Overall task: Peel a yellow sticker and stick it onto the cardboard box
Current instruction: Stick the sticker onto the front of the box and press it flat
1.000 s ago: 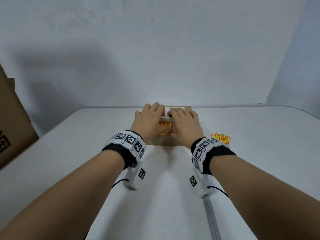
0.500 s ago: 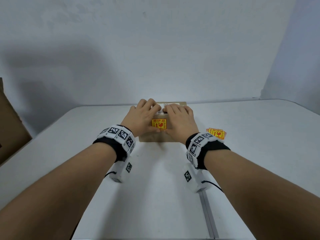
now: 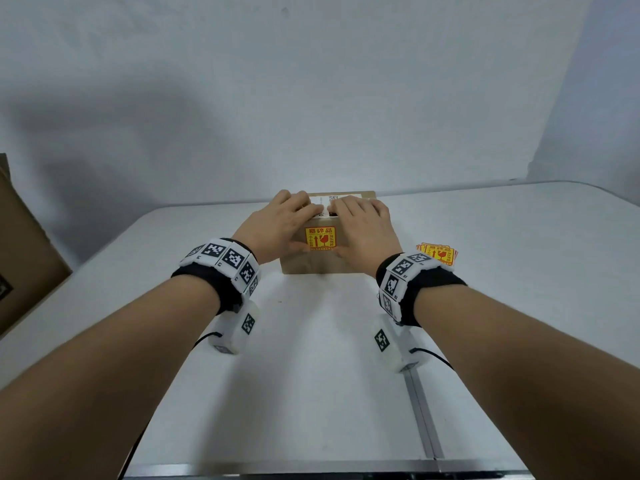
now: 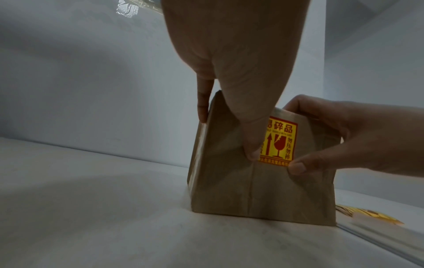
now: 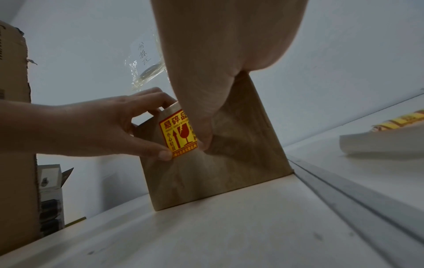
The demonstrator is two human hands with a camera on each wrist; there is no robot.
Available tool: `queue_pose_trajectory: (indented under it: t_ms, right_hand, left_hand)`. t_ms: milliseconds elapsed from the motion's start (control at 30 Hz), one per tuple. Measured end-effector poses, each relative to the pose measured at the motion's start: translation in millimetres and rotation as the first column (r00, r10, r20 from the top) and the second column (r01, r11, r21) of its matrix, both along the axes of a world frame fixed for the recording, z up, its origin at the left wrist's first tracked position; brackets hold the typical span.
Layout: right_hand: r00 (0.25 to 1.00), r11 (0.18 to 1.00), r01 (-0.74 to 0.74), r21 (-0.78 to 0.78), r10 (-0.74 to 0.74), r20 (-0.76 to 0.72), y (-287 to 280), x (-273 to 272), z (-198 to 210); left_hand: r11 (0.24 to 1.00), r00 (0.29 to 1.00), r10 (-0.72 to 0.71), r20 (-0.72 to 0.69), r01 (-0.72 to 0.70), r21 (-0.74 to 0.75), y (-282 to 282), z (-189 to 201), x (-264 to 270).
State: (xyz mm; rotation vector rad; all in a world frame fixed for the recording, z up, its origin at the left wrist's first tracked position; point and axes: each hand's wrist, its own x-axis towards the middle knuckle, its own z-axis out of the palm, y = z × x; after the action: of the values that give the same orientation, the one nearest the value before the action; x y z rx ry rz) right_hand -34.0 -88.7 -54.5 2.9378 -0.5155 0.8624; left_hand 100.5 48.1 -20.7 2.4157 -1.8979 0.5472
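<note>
Large carton [image 3: 24, 244] cut off at left frame edge. Sticker stack [image 3: 438, 252] partly behind right wrist; print illegible.

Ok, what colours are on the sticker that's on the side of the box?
Yellow sticker with red border, lettering and symbols; clearest in the left wrist view.

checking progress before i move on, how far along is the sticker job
Nearly done: the yellow sticker already lies on the cardboard box's near face. In hand: left hand and right hand press its lower corners with their thumbs. Left: smoothing down, then letting go.
</note>
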Motion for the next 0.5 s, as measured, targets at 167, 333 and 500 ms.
queue_pose_trajectory:
  t_ms: [167,333,500]
  right_hand:
    - [1.000,1.000,-0.021,0.007,0.021,-0.005,-2,-2,2]
    - [0.999,0.999,-0.039,0.035,0.039,0.000,-4,-3,4]
    - [0.998,0.998,-0.058,0.027,0.059,-0.004,-3,-5,3]
  left_hand:
    - [1.000,1.000,0.019,-0.025,-0.020,-0.019,1,-4,-1]
    - [1.000,0.998,0.016,-0.060,-0.016,0.006,5,-4,-1]
    - [0.997,0.999,0.054,-0.002,-0.054,-0.059,-5,-10,-12]
